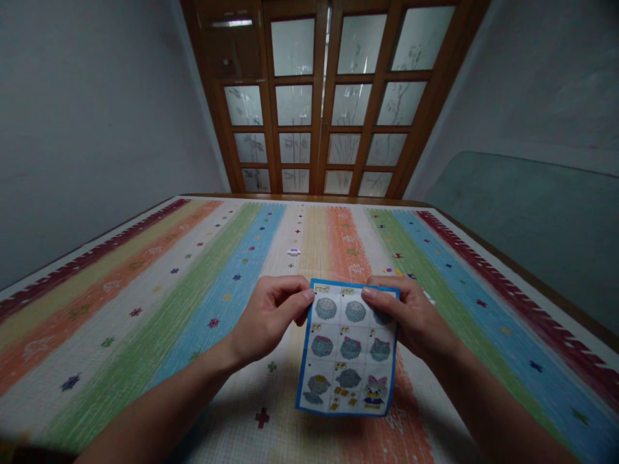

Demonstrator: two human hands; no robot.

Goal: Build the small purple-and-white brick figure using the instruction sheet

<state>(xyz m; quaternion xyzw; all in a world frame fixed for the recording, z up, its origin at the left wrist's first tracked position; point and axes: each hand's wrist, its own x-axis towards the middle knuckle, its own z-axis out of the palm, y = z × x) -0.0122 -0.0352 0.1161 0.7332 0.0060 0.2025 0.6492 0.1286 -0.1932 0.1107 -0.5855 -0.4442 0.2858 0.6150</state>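
A striped tablecloth (232, 283) covers the table, whose brown wooden edge (232, 195) shows along the far end. Beyond it, wooden doors (319, 96) with glass panes rise at the far side, between a grey-white wall on the left (97, 116) and another wall on the right (546, 84). A pale green panel (527, 225) with a rounded corner stands against the right wall. On the cloth, far of the hands and near the middle, lies a small white piece with a purple mark (294, 252). Small purple and yellow bits (391, 270) lie just beyond the right hand, which may hide some of them.

The printed sheet (351, 348) is held up over the near middle of the cloth, between both hands, blocking the view of the stripes behind it. The left hand (273, 316) is nearly closed, pinching the sheet's upper left corner between thumb and curled fingers. The right hand (420, 316) has its thumb laid across the upper right of the front, fingers behind, gripping the sheet too. Both forearms slant in from the near corners.

The sheet is thin and rectangular, blue-bordered, its lower edge slightly bowed. It carries nine pictures in three rows, mostly rounded grey shapes, with a colourful figure at lower right. The cloth looks woven, with small stitched-looking motifs; the panes bear frosted plant designs.
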